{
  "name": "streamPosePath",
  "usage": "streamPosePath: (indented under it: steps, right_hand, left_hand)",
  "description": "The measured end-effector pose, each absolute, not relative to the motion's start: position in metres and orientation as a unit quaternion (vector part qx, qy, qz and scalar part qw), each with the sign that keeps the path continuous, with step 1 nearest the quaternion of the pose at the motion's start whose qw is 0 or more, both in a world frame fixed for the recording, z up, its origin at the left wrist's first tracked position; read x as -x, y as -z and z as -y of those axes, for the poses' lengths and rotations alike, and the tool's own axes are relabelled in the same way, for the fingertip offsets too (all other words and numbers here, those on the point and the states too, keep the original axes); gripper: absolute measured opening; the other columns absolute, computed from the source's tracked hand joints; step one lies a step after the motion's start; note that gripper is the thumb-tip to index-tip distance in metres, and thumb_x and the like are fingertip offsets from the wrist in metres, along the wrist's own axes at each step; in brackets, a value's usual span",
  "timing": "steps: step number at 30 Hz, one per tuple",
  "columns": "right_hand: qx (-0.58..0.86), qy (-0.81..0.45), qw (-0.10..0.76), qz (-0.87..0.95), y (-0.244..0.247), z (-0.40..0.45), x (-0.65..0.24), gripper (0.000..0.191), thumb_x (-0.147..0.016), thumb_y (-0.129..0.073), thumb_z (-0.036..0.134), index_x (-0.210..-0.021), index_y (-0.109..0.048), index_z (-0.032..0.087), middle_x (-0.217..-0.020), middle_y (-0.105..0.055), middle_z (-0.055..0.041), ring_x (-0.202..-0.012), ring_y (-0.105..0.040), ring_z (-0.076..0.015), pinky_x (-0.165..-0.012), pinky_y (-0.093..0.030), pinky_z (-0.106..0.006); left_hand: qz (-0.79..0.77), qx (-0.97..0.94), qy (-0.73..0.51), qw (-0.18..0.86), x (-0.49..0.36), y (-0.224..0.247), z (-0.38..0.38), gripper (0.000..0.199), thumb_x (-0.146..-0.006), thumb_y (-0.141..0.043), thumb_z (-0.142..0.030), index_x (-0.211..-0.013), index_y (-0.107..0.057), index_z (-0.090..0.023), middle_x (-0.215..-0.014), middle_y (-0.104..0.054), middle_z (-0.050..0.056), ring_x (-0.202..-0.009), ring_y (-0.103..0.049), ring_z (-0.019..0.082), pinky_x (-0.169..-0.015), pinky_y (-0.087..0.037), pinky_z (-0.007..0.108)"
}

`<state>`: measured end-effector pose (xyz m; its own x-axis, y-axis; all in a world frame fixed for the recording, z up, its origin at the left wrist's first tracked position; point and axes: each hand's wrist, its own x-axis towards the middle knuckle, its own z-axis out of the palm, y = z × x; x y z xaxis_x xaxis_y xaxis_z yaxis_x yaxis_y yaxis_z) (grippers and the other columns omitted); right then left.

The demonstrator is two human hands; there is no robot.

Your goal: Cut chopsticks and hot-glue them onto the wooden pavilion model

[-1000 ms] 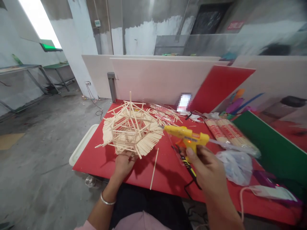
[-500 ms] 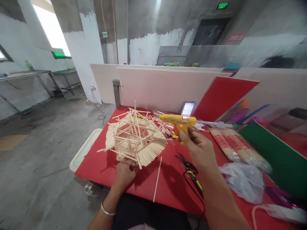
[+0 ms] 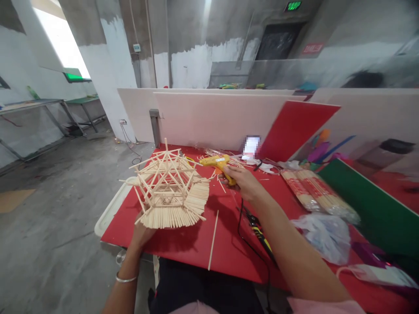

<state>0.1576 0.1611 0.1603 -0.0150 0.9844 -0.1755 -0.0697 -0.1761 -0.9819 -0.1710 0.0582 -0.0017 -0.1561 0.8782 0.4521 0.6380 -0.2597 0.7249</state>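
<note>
A pavilion-like model of pale wooden sticks [image 3: 175, 216] stands at the left of the red tabletop, its skirt of close-set sticks facing me. My left hand [image 3: 143, 233] grips its lower left side; the fingers are hidden beneath the skirt. In my right hand [image 3: 244, 181] is a yellow glue gun [image 3: 214, 161], fingers wrapped round the handle. Its nozzle points left, close to the model's upper right; whether it touches a stick I cannot tell. The black cord hangs below my wrist. One loose wooden stick [image 3: 214, 240] lies to the right of the model.
Pliers with black-and-yellow handles [image 3: 262, 240] lie under my right forearm. Farther right are packs of sticks [image 3: 304, 189], a plastic bag [image 3: 322, 235] and a green board [image 3: 376, 196]. A lit phone [image 3: 251, 147] leans at the back. A white tray [image 3: 113, 211] sits beyond the left edge.
The model has turned and shifted left, its stick skirt now facing me. My left hand moved left with it. My right hand brought the glue gun left, nearer the model.
</note>
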Motion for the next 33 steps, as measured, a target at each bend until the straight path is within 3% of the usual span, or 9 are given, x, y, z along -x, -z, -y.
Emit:
streamPosePath:
  steps: [3, 13, 25, 33]
  right_hand:
    - [0.518, -0.596, 0.436, 0.432, -0.156, -0.175, -0.153, 0.02, -0.076, -0.077, 0.032, -0.083, -0.067, 0.016, -0.073, -0.07, -0.0043, -0.05, -0.053, -0.0067, -0.046, -0.047, -0.018]
    - [0.506, -0.698, 0.323, 0.391, -0.152, -0.202, -0.166, 0.009, -0.088, -0.06, 0.023, -0.085, -0.057, 0.016, -0.064, -0.062, 0.0001, -0.041, -0.045, -0.0031, -0.037, -0.04, -0.012]
    - [0.484, -0.769, 0.206, 0.362, -0.159, -0.239, -0.163, 0.012, -0.091, -0.056, 0.024, -0.09, -0.057, 0.012, -0.061, -0.052, 0.0023, -0.037, -0.039, -0.0009, -0.028, -0.027, -0.006]
    - [0.478, -0.79, 0.16, 0.348, -0.155, -0.251, -0.167, 0.016, -0.093, -0.053, 0.025, -0.099, -0.058, 0.011, -0.06, -0.049, 0.0037, -0.036, -0.038, -0.0011, -0.026, -0.024, -0.005]
  left_hand:
    - [-0.593, -0.647, -0.465, 0.114, 0.17, 0.01, -0.058, 0.026, -0.077, -0.057, -0.022, -0.098, -0.071, -0.018, -0.101, -0.076, 0.009, -0.099, -0.07, 0.026, -0.093, -0.057, 0.04]
    - [-0.565, -0.626, -0.51, 0.17, 0.16, -0.003, -0.05, 0.021, -0.076, -0.064, -0.02, -0.096, -0.068, -0.016, -0.088, -0.075, 0.009, -0.084, -0.072, 0.025, -0.08, -0.061, 0.039]
    - [-0.593, -0.62, -0.481, 0.181, 0.157, -0.01, -0.049, 0.025, -0.074, -0.062, -0.021, -0.098, -0.07, -0.019, -0.082, -0.075, 0.007, -0.083, -0.072, 0.025, -0.075, -0.062, 0.037]
    - [-0.589, -0.649, -0.462, 0.138, 0.159, -0.009, -0.048, 0.025, -0.074, -0.061, -0.022, -0.097, -0.071, -0.02, -0.088, -0.075, 0.007, -0.086, -0.072, 0.024, -0.077, -0.062, 0.034]
